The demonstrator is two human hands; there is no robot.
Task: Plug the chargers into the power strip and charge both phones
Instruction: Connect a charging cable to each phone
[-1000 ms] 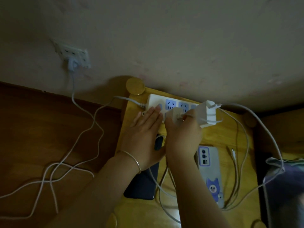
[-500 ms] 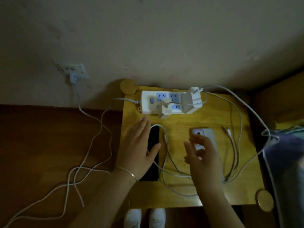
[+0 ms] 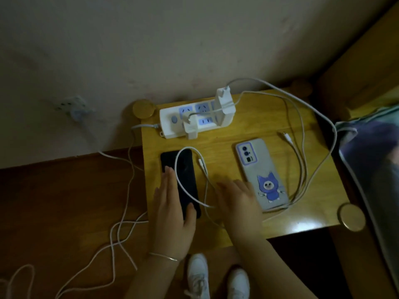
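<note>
Wooden table (image 3: 233,134) carries the power strip (image 3: 172,124), both chargers (image 3: 224,111) plugged in. My left hand (image 3: 172,210) lies flat on the black phone (image 3: 183,180), gripping nothing; my right hand (image 3: 237,197) hovers slack beside the grey phone (image 3: 259,169), cable ends loose

Right hand (image 3: 235,197) motion-blurred; left hand (image 3: 172,212) covers black phone's (image 3: 187,180) lower corner.

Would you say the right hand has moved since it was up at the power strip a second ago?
Yes. The right hand has come back from the power strip toward the table's near edge and now lies flat between the black phone and the grey phone.
</note>
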